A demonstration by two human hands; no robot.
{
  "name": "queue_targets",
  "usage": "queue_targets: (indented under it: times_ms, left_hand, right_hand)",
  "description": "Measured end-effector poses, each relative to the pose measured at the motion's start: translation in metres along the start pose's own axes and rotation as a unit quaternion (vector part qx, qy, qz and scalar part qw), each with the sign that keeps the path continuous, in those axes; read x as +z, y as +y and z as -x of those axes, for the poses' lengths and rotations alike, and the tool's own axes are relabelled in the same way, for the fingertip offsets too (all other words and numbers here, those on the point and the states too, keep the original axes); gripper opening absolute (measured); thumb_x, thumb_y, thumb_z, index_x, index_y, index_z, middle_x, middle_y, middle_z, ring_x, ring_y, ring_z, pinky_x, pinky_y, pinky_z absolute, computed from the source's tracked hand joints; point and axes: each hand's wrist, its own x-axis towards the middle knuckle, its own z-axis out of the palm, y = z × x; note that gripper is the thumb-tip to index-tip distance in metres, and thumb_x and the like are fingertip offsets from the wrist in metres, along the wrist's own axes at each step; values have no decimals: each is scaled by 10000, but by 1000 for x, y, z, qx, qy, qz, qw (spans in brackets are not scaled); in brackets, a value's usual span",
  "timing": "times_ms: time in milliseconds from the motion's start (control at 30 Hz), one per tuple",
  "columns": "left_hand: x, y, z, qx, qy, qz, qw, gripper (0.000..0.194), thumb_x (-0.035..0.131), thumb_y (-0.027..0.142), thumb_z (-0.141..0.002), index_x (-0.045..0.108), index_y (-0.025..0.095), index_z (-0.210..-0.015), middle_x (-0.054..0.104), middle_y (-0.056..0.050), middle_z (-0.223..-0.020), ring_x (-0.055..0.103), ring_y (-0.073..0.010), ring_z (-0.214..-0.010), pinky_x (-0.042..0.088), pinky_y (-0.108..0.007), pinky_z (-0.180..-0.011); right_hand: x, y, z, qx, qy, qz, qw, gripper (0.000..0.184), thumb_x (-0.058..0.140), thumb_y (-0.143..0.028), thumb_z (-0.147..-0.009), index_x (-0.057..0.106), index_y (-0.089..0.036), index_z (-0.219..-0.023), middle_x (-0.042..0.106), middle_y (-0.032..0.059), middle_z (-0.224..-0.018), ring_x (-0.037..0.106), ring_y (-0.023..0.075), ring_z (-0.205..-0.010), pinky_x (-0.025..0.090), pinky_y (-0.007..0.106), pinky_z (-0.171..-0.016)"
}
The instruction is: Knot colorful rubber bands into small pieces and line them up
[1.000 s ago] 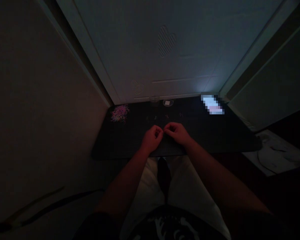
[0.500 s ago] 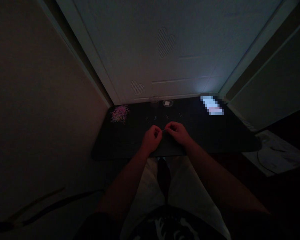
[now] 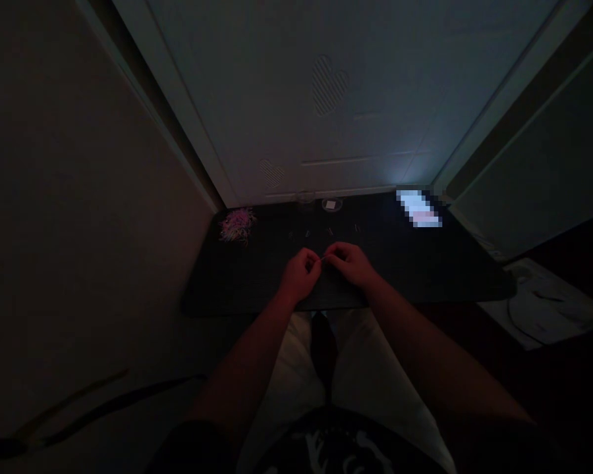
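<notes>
Slightly closer together than half a second ago, the left hand [image 3: 300, 274] and right hand [image 3: 352, 263] pinch a thin strand [image 3: 323, 258], probably steadying it from both sides.

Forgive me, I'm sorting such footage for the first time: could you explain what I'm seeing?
There's no machine here: these are a person's own bare hands. The view is from a camera worn on their head, looking forward and down. On the dark table lie a pinkish pile at left, tiny bits beyond the hands, a round dish and a bright, pixelated object at right. The left hand and right hand pinch a thin piece, too small to identify.
</notes>
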Motion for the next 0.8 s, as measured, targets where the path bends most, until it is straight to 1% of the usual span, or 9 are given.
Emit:
queue_targets:
  times_ms: [300, 500, 567, 667, 700, 733, 800]
  left_hand:
    - [0, 1, 0, 2, -10, -4, 1000, 66, 517, 237, -783, 525, 172, -790, 569, 18, -696, 505, -85, -598, 382, -204, -554]
    - [0, 1, 0, 4, -13, -12, 1000, 83, 515, 255, -790, 529, 173, -799, 567, 17, -686, 504, -88, -591, 378, -208, -548]
    - [0, 0, -1, 4, -18, -13, 1000, 94, 511, 264, -794, 532, 173, -807, 572, 14, -690, 509, -91, -596, 380, -210, -550]
    - [0, -1, -1, 5, -22, -4, 1000, 108, 509, 276, -798, 535, 172, -814, 581, 7, -709, 523, -96, -621, 391, -213, -565]
    - [0, -1, -1, 5, -21, -2, 1000, 107, 510, 275, -797, 534, 172, -815, 582, 6, -714, 526, -97, -627, 394, -213, -570]
    - [0, 0, -1, 5, -19, -1, 1000, 103, 510, 270, -795, 533, 171, -812, 581, 5, -717, 527, -98, -632, 395, -213, -574]
    - [-1, 0, 0, 3, -14, -2, 1000, 92, 507, 260, -793, 529, 171, -802, 575, 5, -715, 526, -98, -636, 395, -212, -576]
  right_hand:
    - [-1, 2, -1, -4, 23, -3, 1000, 80, 570, -252, -689, 563, -173, -703, 556, -14, -654, 507, 120, -620, 397, 262, -608]
    - [-1, 0, 0, -14, 33, -3, 999, 79, 564, -250, -694, 554, -171, -698, 543, -13, -648, 498, 120, -619, 394, 260, -599]
    - [-1, 1, 0, -14, 45, -1, 999, 90, 559, -262, -703, 548, -173, -701, 533, -15, -640, 491, 120, -609, 390, 257, -584]
    - [-1, 3, -1, -10, 78, 7, 997, 112, 552, -290, -718, 541, -180, -710, 528, -14, -636, 490, 124, -602, 390, 256, -572]
    - [-2, 4, -1, -9, 100, 14, 995, 117, 549, -298, -723, 540, -182, -714, 533, -10, -642, 495, 127, -605, 394, 258, -575]
    - [-3, 6, -1, -8, 131, 25, 991, 121, 543, -304, -730, 541, -184, -721, 541, -4, -653, 502, 133, -614, 400, 263, -584]
    - [-5, 9, -3, -2, 218, 57, 974, 128, 517, -308, -751, 548, -184, -743, 560, 15, -687, 518, 147, -640, 413, 276, -608]
